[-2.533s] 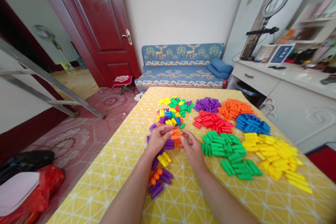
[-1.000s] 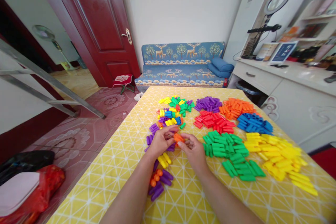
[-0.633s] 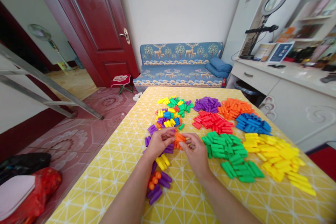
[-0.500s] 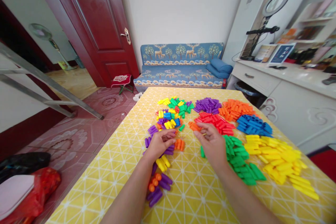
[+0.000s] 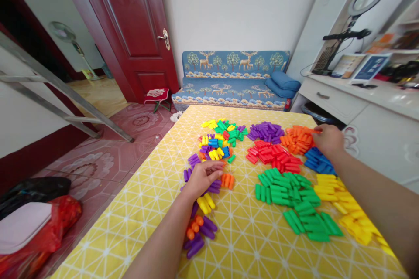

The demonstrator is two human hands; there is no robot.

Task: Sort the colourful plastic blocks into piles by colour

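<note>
My left hand (image 5: 203,176) rests over mixed small plastic tubes on the table's left half. Its fingers reach right with the thumb apart, and no held piece shows. Beside its fingertips lie joined orange tubes (image 5: 227,181), with purple tubes (image 5: 214,186) under the palm and yellow tubes (image 5: 206,202) nearer me. My right hand (image 5: 329,141) is at the right edge of the orange pile (image 5: 297,139), fingertips pinched on orange tubes. The blue pile (image 5: 317,160) lies partly under that wrist. The forearm hides part of the yellow pile (image 5: 352,213).
Red (image 5: 273,156), green (image 5: 290,189) and purple (image 5: 266,132) piles lie on the right half of the patterned tablecloth (image 5: 248,244). A mixed row runs along the left. Beyond stand a blue sofa (image 5: 235,87) and, at right, a white cabinet (image 5: 376,126).
My right hand has moved right and away from me, from the orange tubes near the middle to the orange pile; those tubes have left the middle. My left hand stays nearly still. The view has shifted slightly.
</note>
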